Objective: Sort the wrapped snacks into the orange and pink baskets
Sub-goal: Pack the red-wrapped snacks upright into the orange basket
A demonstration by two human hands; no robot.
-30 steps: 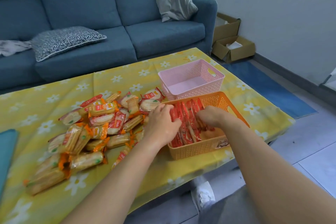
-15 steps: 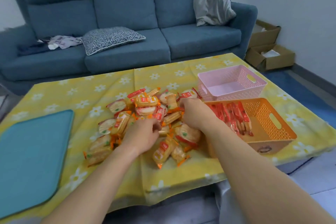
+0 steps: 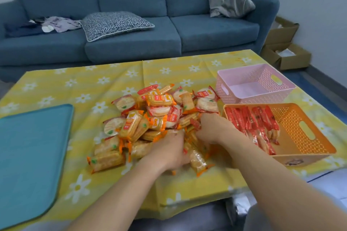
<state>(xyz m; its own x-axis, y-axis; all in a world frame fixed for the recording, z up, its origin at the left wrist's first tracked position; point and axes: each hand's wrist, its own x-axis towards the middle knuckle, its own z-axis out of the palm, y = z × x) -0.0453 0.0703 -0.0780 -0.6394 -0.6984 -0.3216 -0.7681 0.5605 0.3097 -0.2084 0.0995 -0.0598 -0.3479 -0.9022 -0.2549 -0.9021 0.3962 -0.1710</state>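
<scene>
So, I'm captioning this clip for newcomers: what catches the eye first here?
A heap of wrapped snacks sits mid-table on the yellow flowered tablecloth, the left hand and right hand dug into its near side. To the right, the orange basket holds red packets; the pink basket behind it looks empty.

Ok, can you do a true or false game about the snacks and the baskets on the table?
1. The red-wrapped snacks are in the pink basket. False: they lie in the orange basket; the pink one shows none.
2. The left hand and the right hand are both down in the pile of snacks. True.
3. The orange basket is farther from the person than the pink basket. False: the orange one is nearer, with the pink one behind it.
4. A teal mat lies on the tablecloth to the left of the pile. True.
</scene>
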